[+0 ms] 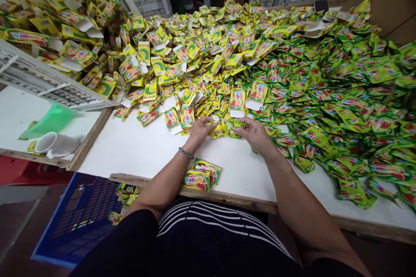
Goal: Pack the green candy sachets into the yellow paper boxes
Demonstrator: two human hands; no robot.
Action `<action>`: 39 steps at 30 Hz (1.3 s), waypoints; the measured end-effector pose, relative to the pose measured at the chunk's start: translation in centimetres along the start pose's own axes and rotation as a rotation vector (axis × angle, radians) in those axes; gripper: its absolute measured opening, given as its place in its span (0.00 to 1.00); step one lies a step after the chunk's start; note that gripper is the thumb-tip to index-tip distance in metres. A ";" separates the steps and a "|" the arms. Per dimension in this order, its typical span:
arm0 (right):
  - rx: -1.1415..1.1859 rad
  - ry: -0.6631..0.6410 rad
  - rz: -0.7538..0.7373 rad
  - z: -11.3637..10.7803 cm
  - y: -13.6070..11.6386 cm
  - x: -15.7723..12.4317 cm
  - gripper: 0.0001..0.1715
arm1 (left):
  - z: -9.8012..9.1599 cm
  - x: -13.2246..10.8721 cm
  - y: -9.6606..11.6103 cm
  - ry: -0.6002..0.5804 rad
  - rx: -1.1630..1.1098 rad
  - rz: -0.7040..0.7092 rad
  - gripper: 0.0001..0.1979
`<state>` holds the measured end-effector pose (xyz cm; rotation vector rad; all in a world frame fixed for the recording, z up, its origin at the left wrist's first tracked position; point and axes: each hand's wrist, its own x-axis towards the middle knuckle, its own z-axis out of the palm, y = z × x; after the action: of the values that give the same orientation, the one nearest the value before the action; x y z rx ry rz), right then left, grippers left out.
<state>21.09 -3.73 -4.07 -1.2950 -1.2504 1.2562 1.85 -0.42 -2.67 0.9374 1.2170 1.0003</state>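
Note:
Just above the white table top, my left hand pinches a small shiny yellow sachet. Close beside it, the fingers of my right hand are closed on a green sachet. The two sachets meet between my hands, and I cannot tell whether they are joined. Right behind them, two small cartons with open flaps, one carton and another carton, lean on the heap. Nearer my body, two flat yellow-green packs overlap by the table's front edge.
Yellow cartons are heaped at the left and back, green sachets at the right. A white crate full of cartons tilts at the left. Nearby are a white mug, a green plastic piece and a blue crate below.

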 end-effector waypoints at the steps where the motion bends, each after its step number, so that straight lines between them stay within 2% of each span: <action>1: 0.078 0.024 0.005 0.6 -0.1 -0.1 0.25 | 0.1 0.0 -0.1 -0.022 -0.026 -0.014 0.23; 6: 0.224 0.193 0.041 3.8 -0.8 -0.4 0.28 | 0.4 -0.8 0.2 -0.051 -0.238 -0.004 0.26; 9: 0.177 0.244 0.054 4.8 -0.7 -0.3 0.27 | 0.5 -1.4 0.6 -0.102 -0.338 0.011 0.26; 11: 0.096 0.249 0.054 5.0 -0.5 -0.2 0.26 | 0.5 -1.6 0.7 -0.120 -0.340 0.015 0.25; 15: 0.047 0.295 0.013 5.6 0.1 -0.2 0.29 | 0.4 -1.8 0.4 -0.053 -0.300 0.065 0.28; 17: 0.129 0.267 0.007 5.9 0.2 -0.3 0.33 | 0.2 -2.0 0.3 -0.044 -0.319 0.066 0.28; 19: 0.231 0.169 0.025 6.1 0.1 -0.5 0.32 | -0.1 -2.3 0.6 -0.067 -0.296 0.065 0.28; 21: 0.281 0.103 0.026 6.0 0.2 -0.7 0.28 | -0.7 -2.5 1.3 -0.076 -0.144 0.100 0.25; 22: 0.278 0.112 0.013 5.9 0.3 -0.7 0.26 | -1.1 -2.6 1.9 -0.044 -0.005 0.137 0.23; 23: 0.260 0.144 -0.005 5.6 0.4 -0.7 0.25 | -1.6 -2.7 2.5 0.025 0.171 0.181 0.20; 25: 0.206 0.222 -0.032 5.1 0.8 -0.5 0.23 | -2.6 -2.4 3.6 0.239 0.579 0.250 0.19; 26: 0.180 0.255 -0.038 4.8 1.0 -0.4 0.23 | -3.2 -2.1 4.1 0.347 0.773 0.252 0.22; 28: 0.130 0.284 -0.046 4.5 1.3 -0.3 0.22 | -4.0 -1.3 4.6 0.443 1.068 0.188 0.28; 31: 0.088 0.250 -0.068 4.4 1.3 -0.3 0.22 | -4.8 -0.2 4.5 0.381 1.256 0.048 0.35; 33: 0.063 0.239 -0.081 4.3 1.0 -0.4 0.22 | -5.2 -0.1 4.3 0.356 1.276 0.033 0.37; 35: 0.050 0.264 -0.087 4.0 0.6 -0.6 0.21 | -5.6 -0.5 4.1 0.353 1.284 0.123 0.36; 37: 0.085 0.293 -0.095 3.6 0.1 -0.6 0.20 | -5.9 -1.4 3.9 0.330 1.295 0.282 0.32; 39: 0.170 0.312 -0.116 3.2 -0.4 -0.4 0.22 | -5.8 -2.3 3.6 0.229 1.290 0.447 0.30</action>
<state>17.86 -4.19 -3.85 -1.2219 -0.9620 1.0097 -4.48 -1.34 0.79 2.2019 1.9227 0.5624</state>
